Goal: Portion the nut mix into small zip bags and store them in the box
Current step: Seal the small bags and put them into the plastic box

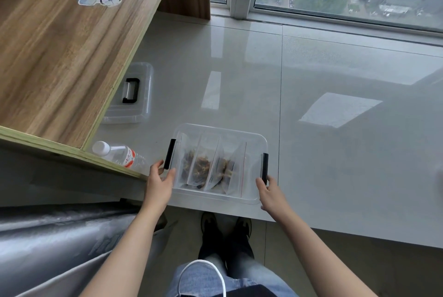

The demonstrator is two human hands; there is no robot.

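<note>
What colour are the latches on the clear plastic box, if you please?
The side latches are black, seen in the head view.

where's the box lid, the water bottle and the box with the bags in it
box lid (134,95): head view, on the clear top panel beside its black handle
water bottle (119,154): head view, on the clear body near the label
box (215,197): head view, on the near rim
</note>
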